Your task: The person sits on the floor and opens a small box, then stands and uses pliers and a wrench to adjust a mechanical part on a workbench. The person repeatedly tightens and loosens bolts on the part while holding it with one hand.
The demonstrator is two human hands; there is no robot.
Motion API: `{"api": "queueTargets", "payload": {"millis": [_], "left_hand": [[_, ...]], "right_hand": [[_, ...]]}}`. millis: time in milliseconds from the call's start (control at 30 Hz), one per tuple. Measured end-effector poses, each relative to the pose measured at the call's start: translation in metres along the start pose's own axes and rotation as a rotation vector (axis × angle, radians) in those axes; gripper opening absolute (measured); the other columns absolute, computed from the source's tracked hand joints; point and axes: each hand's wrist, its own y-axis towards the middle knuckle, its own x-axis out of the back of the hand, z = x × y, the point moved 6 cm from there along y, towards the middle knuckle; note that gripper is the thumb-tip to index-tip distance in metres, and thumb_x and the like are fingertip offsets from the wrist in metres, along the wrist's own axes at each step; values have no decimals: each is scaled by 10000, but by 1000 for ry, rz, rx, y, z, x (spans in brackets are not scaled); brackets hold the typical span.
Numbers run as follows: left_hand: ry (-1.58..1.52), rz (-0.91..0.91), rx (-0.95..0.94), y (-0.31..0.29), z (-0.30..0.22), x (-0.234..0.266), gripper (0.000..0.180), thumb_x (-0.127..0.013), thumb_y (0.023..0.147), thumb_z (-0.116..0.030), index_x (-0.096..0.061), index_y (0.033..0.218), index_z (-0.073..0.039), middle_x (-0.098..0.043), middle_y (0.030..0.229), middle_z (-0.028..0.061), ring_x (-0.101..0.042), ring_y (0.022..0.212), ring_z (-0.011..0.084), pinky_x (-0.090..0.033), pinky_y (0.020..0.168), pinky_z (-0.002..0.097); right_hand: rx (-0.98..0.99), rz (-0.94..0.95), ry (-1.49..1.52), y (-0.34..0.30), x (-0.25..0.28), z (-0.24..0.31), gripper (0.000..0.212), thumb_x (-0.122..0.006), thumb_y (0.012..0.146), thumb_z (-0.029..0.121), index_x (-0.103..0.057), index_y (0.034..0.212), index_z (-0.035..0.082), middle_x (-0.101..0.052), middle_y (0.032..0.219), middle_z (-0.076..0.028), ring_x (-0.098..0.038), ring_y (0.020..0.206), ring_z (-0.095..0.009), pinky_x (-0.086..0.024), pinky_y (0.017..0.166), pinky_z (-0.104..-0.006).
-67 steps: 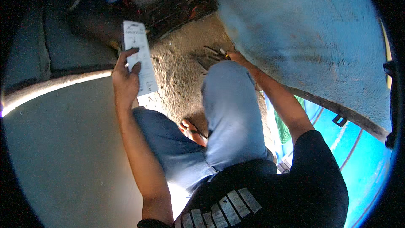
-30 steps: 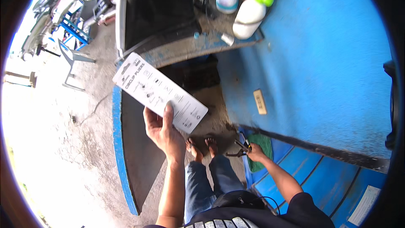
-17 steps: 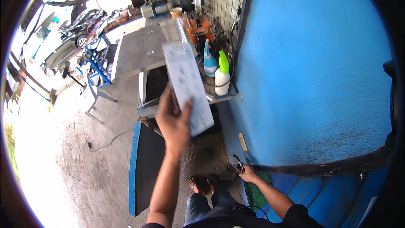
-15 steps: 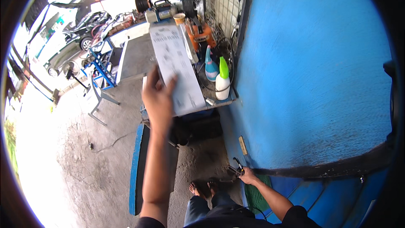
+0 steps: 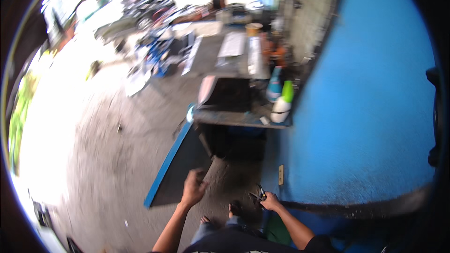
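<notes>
My left hand [image 5: 193, 188] hangs low in front of me, blurred, its fingers loosely curled and the thumb apart. I see nothing held in it. My right hand [image 5: 270, 201] grips a dark pliers-like tool [image 5: 257, 193], whose two arms spread apart toward the left. Ahead is a workbench [image 5: 229, 118], bearing a dark flat rectangle [image 5: 229, 94] with a pale sheet [image 5: 206, 90] along its left side. Farther back lies a white sheet of paper [image 5: 233, 44]. Two spray bottles, one blue [image 5: 274, 85] and one white with a green top [image 5: 281, 107], stand at the bench's right.
A blue wall [image 5: 370, 89] rises close on my right. A blue-edged dark panel [image 5: 180, 168] slants beside my left arm. Behind the bottles sits an orange object [image 5: 275, 55]. A blue metal frame [image 5: 159, 56] and a parked car [image 5: 124, 23] are at far left.
My left hand has dropped back from the printed sheet on the bench toward my body. My view has swung left, uncovering the dark rectangle. The right hand keeps the tool.
</notes>
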Motion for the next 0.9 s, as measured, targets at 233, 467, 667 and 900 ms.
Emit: {"api": "queueTargets", "payload": {"millis": [233, 467, 667, 900], "left_hand": [[412, 559, 1141, -366, 247, 18, 729, -745, 826, -541, -632, 1361, -58, -663, 1326, 177, -632, 1227, 350, -496, 1046, 448], [48, -609, 1530, -564, 256, 59, 379, -729, 871, -384, -777, 1080, -72, -757, 1081, 171, -731, 1017, 273, -567, 897, 401], [-569, -814, 1474, -634, 254, 38, 509, -768, 908, -371, -662, 1244, -4, -750, 974, 110, -707, 741, 190, -575, 654, 349], [-987, -915, 1094, -658, 264, 113, 802, -626, 950, -614, -459, 1490, -45, -568, 1414, 104, -526, 1302, 237, -426, 1081, 443]], "right_hand": [[319, 279, -352, -1, -36, 133, 337, -821, 710, 194, -667, 950, 14, -717, 974, -233, -678, 995, -422, -529, 866, -491], [761, 665, -746, -51, -184, 295, 351, -808, 729, 203, -657, 976, 4, -710, 1021, -250, -659, 1047, -444, -515, 888, -509], [1089, 874, -932, -164, -329, 406, 368, -779, 739, 226, -651, 990, -9, -700, 1024, -275, -654, 1053, -452, -516, 901, -517], [1183, 1040, -798, -346, -477, 528, 344, -795, 762, 216, -653, 961, -27, -703, 894, -244, -691, 884, -388, -523, 787, -459]]}}
